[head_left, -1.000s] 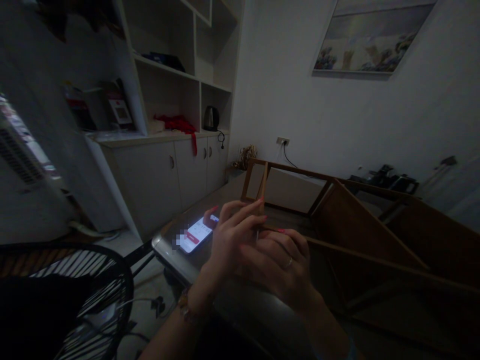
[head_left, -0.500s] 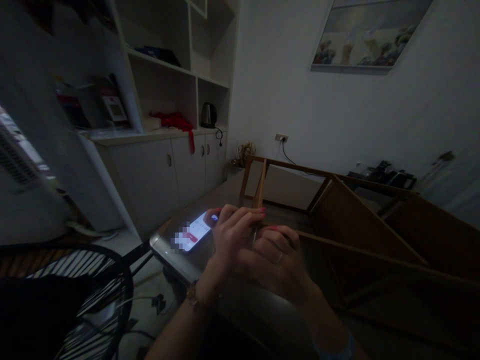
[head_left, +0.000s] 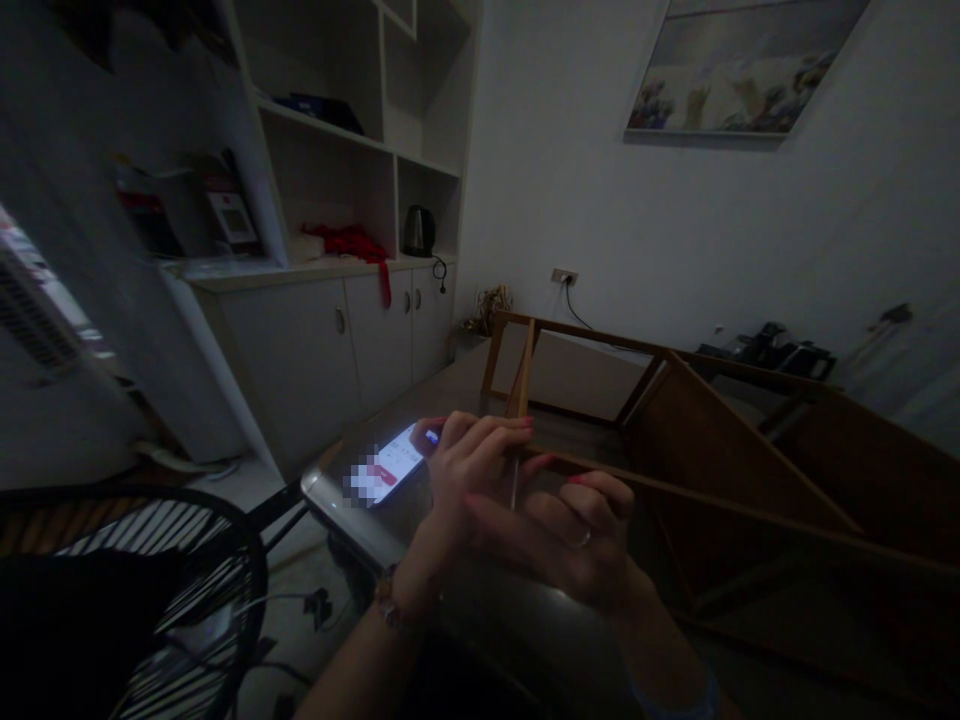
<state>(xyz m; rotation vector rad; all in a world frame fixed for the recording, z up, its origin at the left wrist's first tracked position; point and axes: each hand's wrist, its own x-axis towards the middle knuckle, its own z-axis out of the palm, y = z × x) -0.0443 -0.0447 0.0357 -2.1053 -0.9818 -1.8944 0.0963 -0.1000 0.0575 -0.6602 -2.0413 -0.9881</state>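
Observation:
My left hand (head_left: 471, 468) and my right hand (head_left: 574, 530) meet over a dark glossy table (head_left: 345, 515). A thin pale stick-like thing (head_left: 514, 484) stands upright between them; the left fingers are curled and pinched on its upper part. My right hand wears a ring, its fingers are bent and close to the thing's lower end; whether they grip it I cannot tell. A lit phone (head_left: 390, 464) lies flat on the table just left of my left hand.
A wooden furniture frame (head_left: 675, 400) lies on its side to the right and behind the hands. White cabinets and shelves (head_left: 330, 330) with a kettle (head_left: 418, 232) and red cloth stand at the left. A black wire chair (head_left: 142, 590) is at bottom left.
My right hand has drawn slightly down and right, away from the left, with its fingers lifted a little. The thin thing now shows between the hands. The view shifted slightly.

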